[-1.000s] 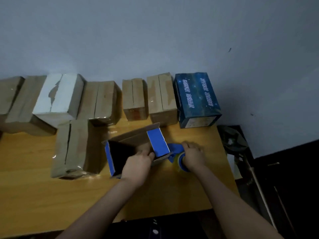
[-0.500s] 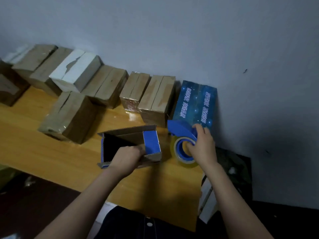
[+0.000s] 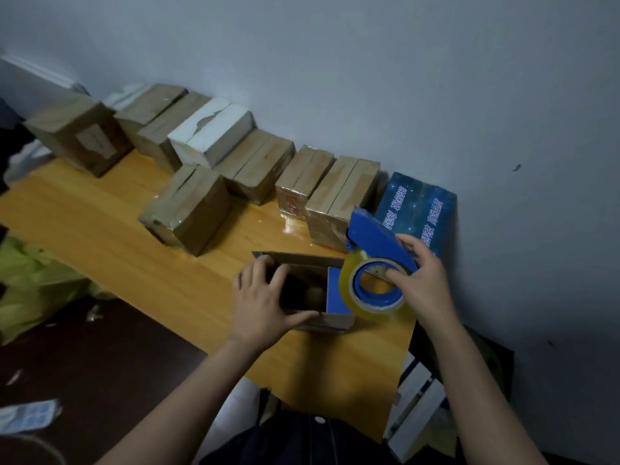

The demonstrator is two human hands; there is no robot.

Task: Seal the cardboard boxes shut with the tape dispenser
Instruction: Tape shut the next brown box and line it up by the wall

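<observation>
Now: open cardboard box sits on the wooden table near its right end, flaps up, blue lining showing. Left hand grips the box's left side, thumb along the near flap. Right hand is curled round the blue tape dispenser, held tilted at the box's right edge; whether it touches cannot be told. Taped brown boxes line the wall behind.

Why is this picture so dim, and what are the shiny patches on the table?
Head view: weak light leaves the open box black inside; the patches are glare on the glossy table near the taped boxes; the wide lens tilts and bends the scene; the floor clutter at the left is blurred.
</observation>
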